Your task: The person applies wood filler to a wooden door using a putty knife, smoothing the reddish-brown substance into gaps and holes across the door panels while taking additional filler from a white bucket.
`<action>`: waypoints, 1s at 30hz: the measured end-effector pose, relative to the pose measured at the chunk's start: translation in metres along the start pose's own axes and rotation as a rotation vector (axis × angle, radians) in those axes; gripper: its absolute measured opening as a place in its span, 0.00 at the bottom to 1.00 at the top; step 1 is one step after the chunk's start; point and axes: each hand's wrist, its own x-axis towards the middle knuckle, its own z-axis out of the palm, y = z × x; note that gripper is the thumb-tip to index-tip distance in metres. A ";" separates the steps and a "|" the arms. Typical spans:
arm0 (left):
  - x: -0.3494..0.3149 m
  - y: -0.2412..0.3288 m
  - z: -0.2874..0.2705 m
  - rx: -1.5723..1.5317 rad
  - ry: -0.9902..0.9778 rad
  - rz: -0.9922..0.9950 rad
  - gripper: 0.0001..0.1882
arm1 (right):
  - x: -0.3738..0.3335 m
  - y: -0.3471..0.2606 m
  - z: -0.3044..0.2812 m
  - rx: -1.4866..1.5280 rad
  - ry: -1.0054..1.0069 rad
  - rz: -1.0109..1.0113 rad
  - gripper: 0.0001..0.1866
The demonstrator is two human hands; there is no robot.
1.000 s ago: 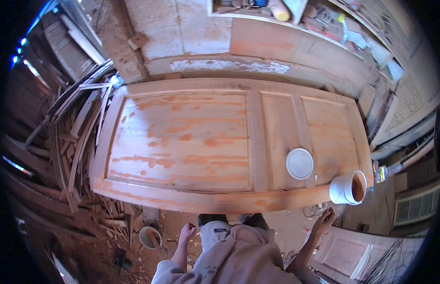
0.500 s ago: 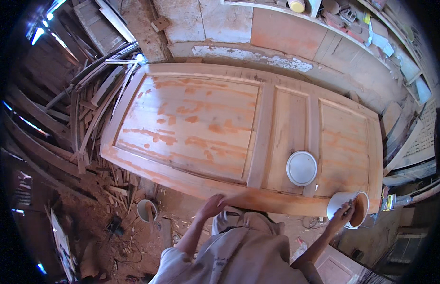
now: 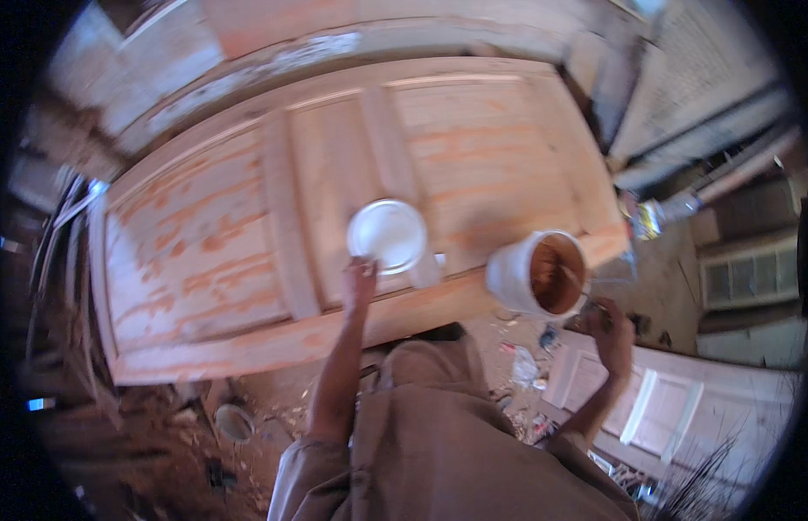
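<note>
The left hand (image 3: 360, 282) meets the near edge of the round white lid (image 3: 388, 233), which lies on the orange-streaked panelled door (image 3: 500, 195); blur hides whether its fingers grip. Right of the lid, the white bucket (image 3: 511, 278) of orange-brown material sits at the door's near edge, with the right hand (image 3: 611, 334) just beside its rim, fingers curled, any hold impossible to tell.

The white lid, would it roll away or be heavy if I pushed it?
The lid looks flat on the door, so it would probably slide, not roll. It looks thin, so it's likely light. Being round, it might roll if stood on edge.
</note>
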 end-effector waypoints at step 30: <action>-0.082 -0.065 -0.182 -0.800 0.364 -0.461 0.22 | 0.133 0.037 0.064 -0.312 -0.084 -0.363 0.09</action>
